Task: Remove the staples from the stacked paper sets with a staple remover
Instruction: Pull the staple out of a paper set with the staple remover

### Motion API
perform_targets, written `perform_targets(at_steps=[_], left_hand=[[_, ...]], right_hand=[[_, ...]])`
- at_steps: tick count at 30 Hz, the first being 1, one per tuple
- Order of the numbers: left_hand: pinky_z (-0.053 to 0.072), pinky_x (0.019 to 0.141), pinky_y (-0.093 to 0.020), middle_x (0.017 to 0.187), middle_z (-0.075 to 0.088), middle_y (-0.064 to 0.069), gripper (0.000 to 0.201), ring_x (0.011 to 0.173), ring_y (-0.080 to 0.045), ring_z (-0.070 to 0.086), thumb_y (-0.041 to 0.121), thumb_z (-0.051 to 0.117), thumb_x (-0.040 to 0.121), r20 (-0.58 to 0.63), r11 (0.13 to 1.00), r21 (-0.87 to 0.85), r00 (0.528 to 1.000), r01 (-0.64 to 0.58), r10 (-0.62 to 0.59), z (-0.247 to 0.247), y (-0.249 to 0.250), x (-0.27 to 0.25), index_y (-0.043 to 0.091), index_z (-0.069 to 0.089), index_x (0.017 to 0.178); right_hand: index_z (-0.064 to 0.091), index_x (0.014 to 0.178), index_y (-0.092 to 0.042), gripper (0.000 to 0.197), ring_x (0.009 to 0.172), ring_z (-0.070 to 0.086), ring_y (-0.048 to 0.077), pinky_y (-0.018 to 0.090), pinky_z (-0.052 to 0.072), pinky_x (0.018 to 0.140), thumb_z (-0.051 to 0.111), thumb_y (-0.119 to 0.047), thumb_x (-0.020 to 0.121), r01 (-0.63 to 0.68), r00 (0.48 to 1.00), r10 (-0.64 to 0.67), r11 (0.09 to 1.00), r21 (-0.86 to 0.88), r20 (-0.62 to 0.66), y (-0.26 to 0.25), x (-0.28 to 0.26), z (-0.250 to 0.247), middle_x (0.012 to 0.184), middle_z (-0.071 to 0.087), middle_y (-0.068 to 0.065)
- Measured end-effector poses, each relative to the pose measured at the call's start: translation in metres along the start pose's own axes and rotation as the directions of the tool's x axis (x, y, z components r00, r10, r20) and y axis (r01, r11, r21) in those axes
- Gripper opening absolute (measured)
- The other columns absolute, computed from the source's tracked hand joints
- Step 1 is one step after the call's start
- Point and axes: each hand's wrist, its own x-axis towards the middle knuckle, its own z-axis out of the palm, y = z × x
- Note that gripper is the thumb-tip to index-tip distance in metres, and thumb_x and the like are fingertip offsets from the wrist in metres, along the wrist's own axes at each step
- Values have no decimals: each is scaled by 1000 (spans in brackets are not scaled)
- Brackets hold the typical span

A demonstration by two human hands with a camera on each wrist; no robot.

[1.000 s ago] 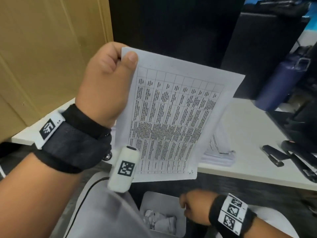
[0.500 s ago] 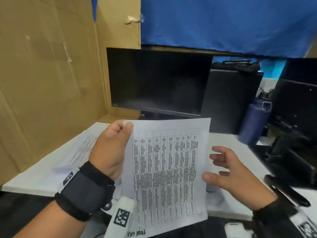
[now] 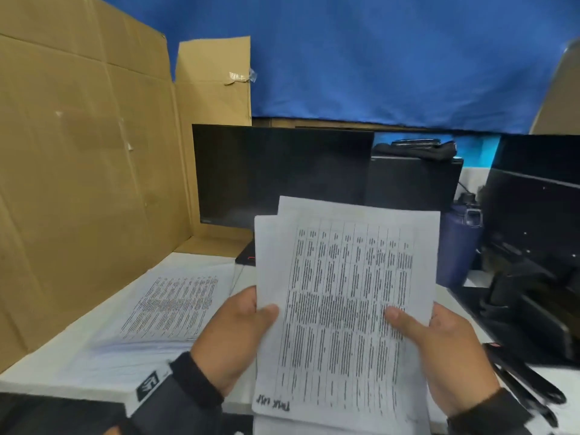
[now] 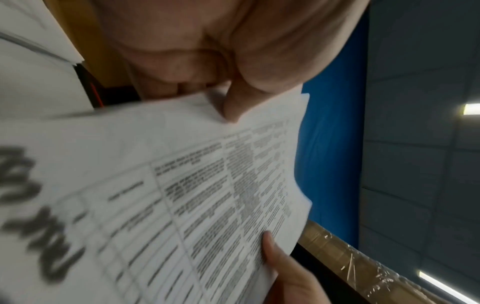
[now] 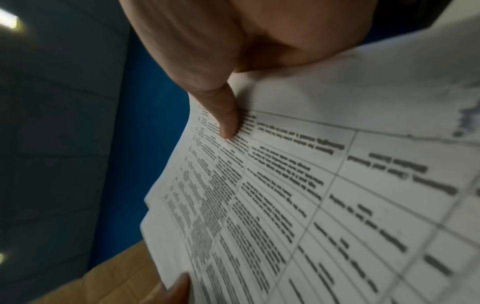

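A set of printed table sheets is held upright in front of me, its pages slightly fanned apart at the top. My left hand grips its left edge, thumb on the front. My right hand grips the right edge, thumb pressed on the print. Both wrist views show a thumb on the paper set. A stack of paper sets lies flat on the white desk to the left. Black tools, blurred, lie on the desk at right; which is the staple remover I cannot tell.
A black monitor stands behind the papers. Cardboard sheets wall off the left side, with a blue cloth above. A dark blue bottle and black equipment crowd the right of the desk.
My right hand has come up from a bin below the desk and taken the right edge of the paper set. The left hand lowered the set; the view tilted up.
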Motion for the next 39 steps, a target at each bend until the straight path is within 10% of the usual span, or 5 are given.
perform_targets(at_steps=[8, 17, 23, 35, 39], left_hand=[[58, 88, -29, 116, 73, 14, 28, 106, -3, 69, 17, 57, 102, -297, 951, 86, 904, -296, 308, 31, 22, 26, 30, 58, 127], [55, 99, -44, 117, 70, 1, 37, 110, -23, 68, 5, 51, 99, -157, 998, 42, 987, 41, -34, 38, -54, 53, 25, 48, 131], [48, 74, -9, 115, 71, 13, 30, 98, 8, 65, 6, 42, 105, -240, 991, 106, 965, -81, 104, 43, -52, 54, 29, 54, 120], [52, 83, -14, 116, 68, 19, 20, 106, -3, 65, 18, 47, 106, -167, 961, 277, 984, -17, 65, 41, -80, 45, 33, 54, 115], [48, 61, -24, 84, 60, 14, 17, 72, -3, 60, 24, 40, 107, -139, 756, 626, 927, -191, 348, 25, -34, 43, 34, 44, 94]], right_hand=[[58, 106, -37, 26, 91, 57, -25, 2, 42, 76, 65, -14, 95, 358, 917, -386, 908, -215, -102, -23, 11, 25, 104, 65, -28], [30, 130, -40, 55, 97, 61, -4, 12, 46, 73, 57, -6, 97, 179, 983, -180, 931, -319, 27, 43, 20, 41, 116, 58, -22], [37, 126, -29, 34, 94, 62, 6, 28, 51, 76, 47, -8, 101, 185, 974, -212, 949, -256, -82, 38, 31, 43, 112, 61, -12], [47, 116, -19, 30, 90, 63, 12, 21, 48, 69, 62, -7, 93, 28, 1000, -26, 935, -354, 9, 42, 31, 39, 106, 65, 0], [47, 131, -13, 63, 130, 43, 32, 46, 31, 114, 77, -11, 76, 368, 752, -611, 700, -612, -246, -7, 18, 25, 135, 50, 11]])
